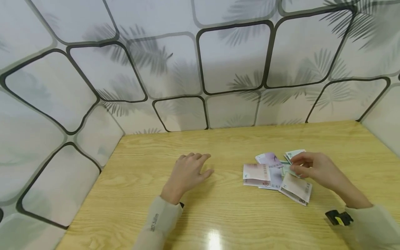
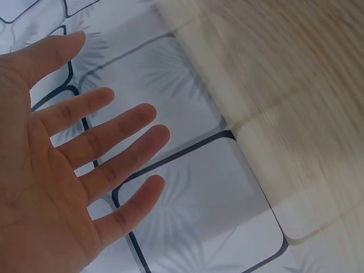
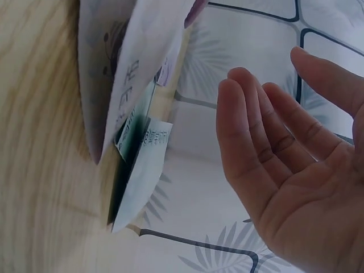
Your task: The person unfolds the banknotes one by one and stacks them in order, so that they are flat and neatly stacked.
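Note:
A loose group of folded banknotes lies on the wooden table. It has a pinkish 100 note (image 1: 256,171) at the left, a purple note (image 1: 268,159) behind it, a brownish 20 note (image 1: 296,187) in front and a pale green note (image 1: 293,153) at the back. My right hand (image 1: 318,170) is at the right of this group, its fingertips overlapping the green notes in the head view. In the right wrist view a gap shows between the loosely bent fingers (image 3: 233,119) and the notes, and the hand holds nothing. Well left of the notes, my left hand (image 1: 189,173) hovers palm down, fingers spread.
The wooden table (image 1: 140,194) meets patterned panels (image 1: 234,59) at the back and on both sides. A black and yellow strap piece (image 1: 339,218) is at the right sleeve cuff. Light glares off the table's front (image 1: 214,239).

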`<state>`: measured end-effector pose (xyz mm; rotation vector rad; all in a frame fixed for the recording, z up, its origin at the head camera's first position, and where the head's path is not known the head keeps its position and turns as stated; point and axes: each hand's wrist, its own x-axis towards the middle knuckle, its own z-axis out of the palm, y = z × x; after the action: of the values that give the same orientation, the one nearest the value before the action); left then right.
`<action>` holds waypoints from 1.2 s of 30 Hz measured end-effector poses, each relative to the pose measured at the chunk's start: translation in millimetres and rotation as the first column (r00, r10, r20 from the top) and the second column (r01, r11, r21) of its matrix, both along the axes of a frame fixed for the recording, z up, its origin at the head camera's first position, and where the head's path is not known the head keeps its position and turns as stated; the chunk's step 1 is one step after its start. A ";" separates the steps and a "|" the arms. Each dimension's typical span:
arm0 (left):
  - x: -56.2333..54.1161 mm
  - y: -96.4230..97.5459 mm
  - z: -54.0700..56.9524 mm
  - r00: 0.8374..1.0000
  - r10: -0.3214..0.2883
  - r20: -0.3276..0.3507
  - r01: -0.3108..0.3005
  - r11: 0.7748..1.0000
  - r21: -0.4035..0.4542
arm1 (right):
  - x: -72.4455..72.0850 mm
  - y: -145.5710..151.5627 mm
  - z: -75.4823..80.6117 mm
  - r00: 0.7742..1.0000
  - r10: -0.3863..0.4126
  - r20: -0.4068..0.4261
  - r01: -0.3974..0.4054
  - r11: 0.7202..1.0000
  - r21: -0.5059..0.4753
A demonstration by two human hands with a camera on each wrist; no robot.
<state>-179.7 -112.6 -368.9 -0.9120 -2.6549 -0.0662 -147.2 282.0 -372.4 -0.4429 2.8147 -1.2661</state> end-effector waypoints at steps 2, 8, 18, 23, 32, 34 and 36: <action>0.1 2.5 0.3 1.000 -0.003 0.007 0.003 1.000 -0.005 | 0.2 -1.4 -0.3 1.000 0.007 0.015 -0.007 1.000 -0.018; 0.1 11.2 2.6 1.000 -0.018 0.020 0.018 1.000 -0.019 | 0.0 -4.7 -1.0 0.998 0.022 0.066 -0.018 0.998 -0.061; -2.2 26.1 4.3 0.998 -0.051 0.026 0.053 0.997 -0.057 | -0.5 -10.1 -3.0 0.991 0.059 0.119 -0.047 0.994 -0.104; -2.0 33.6 2.5 0.997 -0.065 0.035 0.068 0.995 -0.067 | -0.8 -13.5 -7.1 0.987 0.067 0.145 -0.049 0.991 -0.127; -1.4 46.1 -1.4 0.993 -0.113 0.020 0.115 0.989 -0.094 | -0.3 -21.5 -12.6 0.977 0.081 0.195 -0.049 0.985 -0.164; -1.5 49.0 -0.9 0.993 -0.118 0.018 0.120 0.988 -0.098 | -0.4 -23.1 -12.9 0.975 0.088 0.203 -0.053 0.984 -0.171; -2.1 52.0 -0.8 0.992 -0.123 0.025 0.125 0.987 -0.101 | -0.6 -24.7 -13.6 0.973 0.094 0.212 -0.056 0.982 -0.178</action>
<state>-181.9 -60.6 -369.7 -1.1141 -2.6369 0.0333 -147.8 257.3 -386.1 -0.3835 2.4964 -1.4487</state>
